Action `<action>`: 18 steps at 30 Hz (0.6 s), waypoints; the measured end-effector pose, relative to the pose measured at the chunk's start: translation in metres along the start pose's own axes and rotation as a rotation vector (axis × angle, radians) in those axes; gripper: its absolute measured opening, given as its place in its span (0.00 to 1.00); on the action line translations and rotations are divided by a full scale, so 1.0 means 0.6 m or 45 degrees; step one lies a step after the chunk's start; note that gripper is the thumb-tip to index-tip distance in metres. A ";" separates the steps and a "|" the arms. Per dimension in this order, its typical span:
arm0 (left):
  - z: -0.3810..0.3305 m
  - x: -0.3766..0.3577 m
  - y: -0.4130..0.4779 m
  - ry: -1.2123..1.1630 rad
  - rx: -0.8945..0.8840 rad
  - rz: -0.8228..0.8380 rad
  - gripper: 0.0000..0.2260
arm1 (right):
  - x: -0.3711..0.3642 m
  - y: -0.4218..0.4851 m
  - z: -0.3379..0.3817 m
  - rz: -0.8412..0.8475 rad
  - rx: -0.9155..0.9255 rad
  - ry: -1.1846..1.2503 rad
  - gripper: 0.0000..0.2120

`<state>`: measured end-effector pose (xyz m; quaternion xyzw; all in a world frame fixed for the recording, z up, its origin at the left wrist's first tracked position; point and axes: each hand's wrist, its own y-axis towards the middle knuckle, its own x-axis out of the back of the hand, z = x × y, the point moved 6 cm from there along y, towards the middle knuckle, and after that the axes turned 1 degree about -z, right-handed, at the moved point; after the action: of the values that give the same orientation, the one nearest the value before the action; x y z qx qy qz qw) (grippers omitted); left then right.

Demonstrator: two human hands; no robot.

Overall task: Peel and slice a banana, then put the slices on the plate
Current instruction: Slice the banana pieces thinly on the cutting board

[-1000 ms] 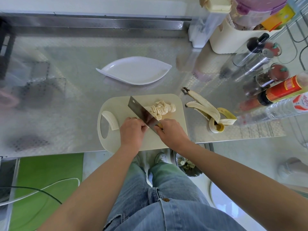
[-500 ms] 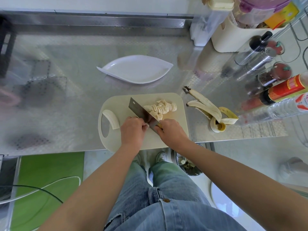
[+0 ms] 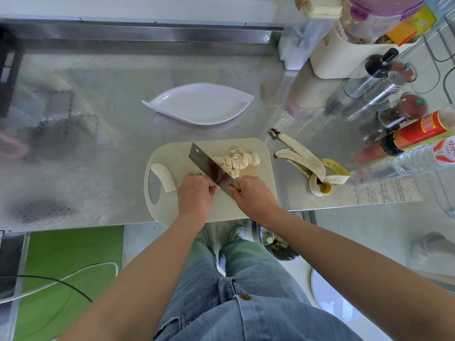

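Embossed stainless-steel countertop (image 3: 98, 148) fills the upper part of the scene, and a cream plastic cutting board (image 3: 177, 153) with an oval handle hole is laid at its near edge. At the middle of the board a broad rectangular steel cleaver (image 3: 209, 166) is gripped by the right hand (image 3: 254, 196). Its fingers are wrapped tightly round the wooden handle. The blade is angled away and to the left of that grip, with its edge down on the board. The left hand (image 3: 195, 193) is pressed against the blade's left flat, fingers curled under and knuckles touching the steel. A pale banana stub (image 3: 197, 174) is pinned beneath those fingertips and is mostly hidden by them. Just across the blade from the left hand, and just beyond the right hand, a loose heap of pale round banana slices (image 3: 237, 160) is gathered on the board, the nearest ones touching the blade. To the left of the left hand, beside the handle hole, a curved peeled banana piece (image 3: 164, 177) is laid uncut, apart from both hands. A white leaf-shaped plate (image 3: 199, 104) is set on the steel well beyond both grips, off the board. A splayed yellow banana peel (image 3: 307, 163) is spread on the counter to the right of the right hand, just beside the board. Farther right, bottles and shakers (image 3: 384, 80) are crowded together. A green mat (image 3: 61, 267) is seen on the floor below the left forearm.
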<state>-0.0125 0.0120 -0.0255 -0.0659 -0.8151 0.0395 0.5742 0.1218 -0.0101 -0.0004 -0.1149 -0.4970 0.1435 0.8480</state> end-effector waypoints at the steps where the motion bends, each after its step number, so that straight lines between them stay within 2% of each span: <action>1: 0.000 0.000 0.000 0.000 0.001 0.002 0.07 | 0.000 0.001 0.000 0.001 -0.002 0.001 0.14; 12: 0.001 -0.003 0.002 -0.021 0.002 0.018 0.07 | -0.017 0.008 -0.005 0.041 -0.015 -0.008 0.13; 18: 0.000 -0.002 0.005 0.013 -0.015 0.014 0.07 | 0.006 0.001 -0.004 -0.091 0.026 0.060 0.16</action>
<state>-0.0118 0.0147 -0.0268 -0.0741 -0.8120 0.0374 0.5777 0.1254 -0.0080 0.0014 -0.0916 -0.4792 0.1153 0.8653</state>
